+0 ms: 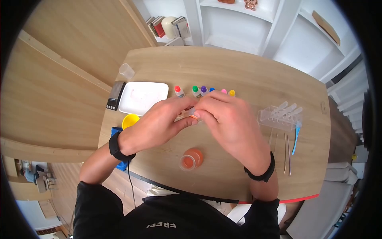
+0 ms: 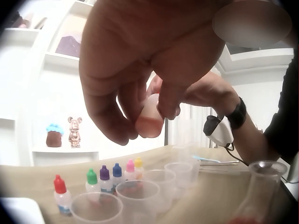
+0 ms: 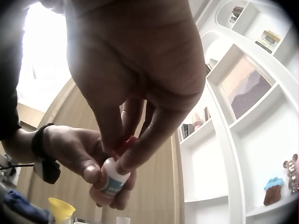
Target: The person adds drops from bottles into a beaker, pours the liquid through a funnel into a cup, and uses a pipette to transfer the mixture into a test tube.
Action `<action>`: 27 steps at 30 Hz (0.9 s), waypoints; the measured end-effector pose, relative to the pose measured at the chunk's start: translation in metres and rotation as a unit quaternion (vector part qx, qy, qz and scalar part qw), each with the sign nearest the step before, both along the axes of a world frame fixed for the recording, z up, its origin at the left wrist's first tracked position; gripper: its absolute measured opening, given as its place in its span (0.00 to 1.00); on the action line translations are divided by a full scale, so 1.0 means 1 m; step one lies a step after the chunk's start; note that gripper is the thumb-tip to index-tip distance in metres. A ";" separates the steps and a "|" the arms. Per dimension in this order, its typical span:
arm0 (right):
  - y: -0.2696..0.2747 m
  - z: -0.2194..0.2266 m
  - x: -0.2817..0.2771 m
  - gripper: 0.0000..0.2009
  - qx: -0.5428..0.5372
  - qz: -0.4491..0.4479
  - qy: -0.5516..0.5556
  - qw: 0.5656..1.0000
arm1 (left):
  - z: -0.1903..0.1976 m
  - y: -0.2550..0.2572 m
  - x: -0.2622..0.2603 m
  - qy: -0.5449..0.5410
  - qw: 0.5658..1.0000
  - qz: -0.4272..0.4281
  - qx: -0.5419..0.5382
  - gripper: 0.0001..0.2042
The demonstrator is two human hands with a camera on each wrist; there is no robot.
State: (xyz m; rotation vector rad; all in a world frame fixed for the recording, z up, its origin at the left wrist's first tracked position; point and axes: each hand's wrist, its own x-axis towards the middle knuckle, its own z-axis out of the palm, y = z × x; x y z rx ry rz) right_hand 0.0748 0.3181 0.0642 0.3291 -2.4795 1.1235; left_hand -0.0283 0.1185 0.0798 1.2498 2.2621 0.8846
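My left hand [image 1: 157, 121] grips a small dropper bottle [image 2: 150, 122] by its body. Orange liquid fills its lower part, and the right wrist view shows a white and teal label on it. From above, my right hand [image 1: 230, 123] pinches the bottle's orange-red cap [image 3: 126, 146] between thumb and fingers. Both hands meet over the middle of the table, raised above several clear plastic cups [image 2: 138, 189]. Nearer the body stands a clear flask [image 1: 193, 158] of orange liquid. Behind the hands is a row of dropper bottles with coloured caps, including a red-capped bottle [image 2: 60, 192].
A white tray [image 1: 161, 89], a black scale [image 1: 115, 95], a yellow cup [image 1: 130, 120] and a blue cloth [image 1: 116, 130] lie to the left. On the right are a clear rack [image 1: 278, 118] with tubes, blue tweezers [image 1: 296, 139] and thin metal rods [image 1: 289, 159].
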 end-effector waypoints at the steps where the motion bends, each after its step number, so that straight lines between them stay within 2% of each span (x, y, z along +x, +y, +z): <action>1: 0.001 -0.001 -0.001 0.03 -0.013 0.010 0.013 1.000 | 0.000 0.000 -0.001 -0.015 1.000 -0.003 -0.004 0.17; 4: 0.004 0.000 -0.003 0.04 -0.044 0.026 0.029 0.998 | 0.000 -0.004 -0.006 -0.108 0.994 -0.015 0.023 0.16; 6: 0.006 0.005 -0.001 0.06 -0.050 0.021 0.011 0.998 | -0.002 -0.006 -0.009 -0.099 0.993 -0.030 0.049 0.14; 9: 0.001 0.007 -0.003 0.03 -0.073 0.034 0.058 0.995 | 0.000 -0.006 -0.007 -0.081 0.994 -0.036 0.065 0.14; 12: -0.006 0.007 -0.002 0.07 -0.077 -0.011 0.051 0.996 | -0.001 -0.008 -0.001 -0.066 0.994 -0.042 0.073 0.16; 15: -0.008 0.004 -0.004 0.11 -0.029 -0.054 0.044 0.997 | -0.003 -0.010 0.002 -0.048 0.996 -0.047 0.054 0.17; 18: -0.004 0.004 0.001 0.11 0.060 -0.089 -0.030 0.994 | 0.000 -0.011 0.003 -0.035 0.998 -0.039 0.036 0.18; 21: -0.002 0.016 0.002 0.11 0.111 -0.075 -0.135 0.982 | -0.003 -0.011 0.002 -0.023 0.998 -0.040 0.043 0.17; 25: -0.001 0.008 0.002 0.06 0.026 -0.044 -0.019 0.999 | -0.005 -0.010 0.002 -0.063 0.996 -0.016 0.057 0.17; 27: 0.000 0.005 0.000 0.03 -0.011 -0.013 0.026 1.000 | -0.011 -0.011 -0.003 -0.050 0.995 -0.021 0.079 0.17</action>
